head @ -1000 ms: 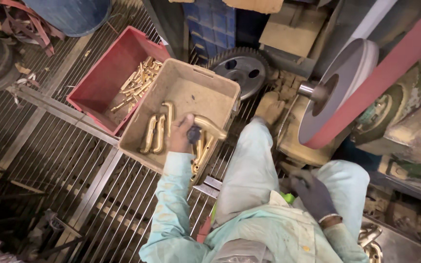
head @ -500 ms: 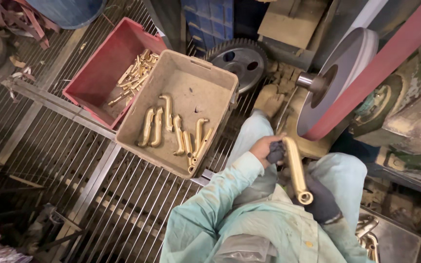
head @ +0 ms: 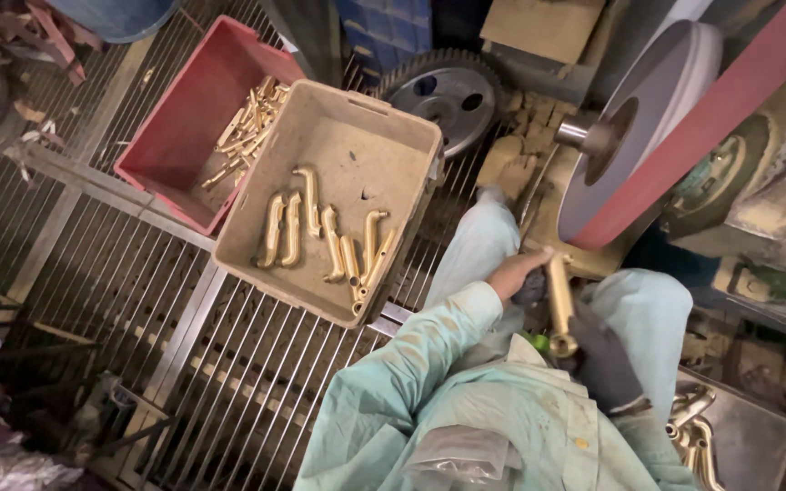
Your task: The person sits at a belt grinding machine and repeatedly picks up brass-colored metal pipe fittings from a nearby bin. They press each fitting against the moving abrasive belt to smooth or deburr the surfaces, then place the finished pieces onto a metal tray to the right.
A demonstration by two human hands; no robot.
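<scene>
Brass pipe (head: 559, 305) is lying across my lap, between both hands, just below the red abrasive belt (head: 730, 109) and the grey contact wheel (head: 629, 127). I am gripping its upper end with the left hand (head: 520, 273), fingers closed around the tube. The right hand (head: 598, 359), in a dark glove, is closing on the lower, flanged end; its fingers are partly hidden behind the pipe, so I am judging the grip as closed rather than confirming it.

To do this step well, in my judgement:

1. I am keeping both grips at the ends, so the middle of the tube is free for the belt.
2. I am holding the pipe square to the belt's run before any contact, since a tilted approach could let the belt snatch it.
3. I am keeping sleeves and knees well apart from the wheel.
4. I am applying light, even pressure and turning the tube steadily, to avoid flats.

Unworked bent pipes (head: 329, 241) are lying in the beige bin (head: 256, 264) at my left, beside the red bin (head: 152, 173) of smaller brass pieces (head: 247, 123). Further pipes (head: 693, 418) are sitting at my right.
</scene>
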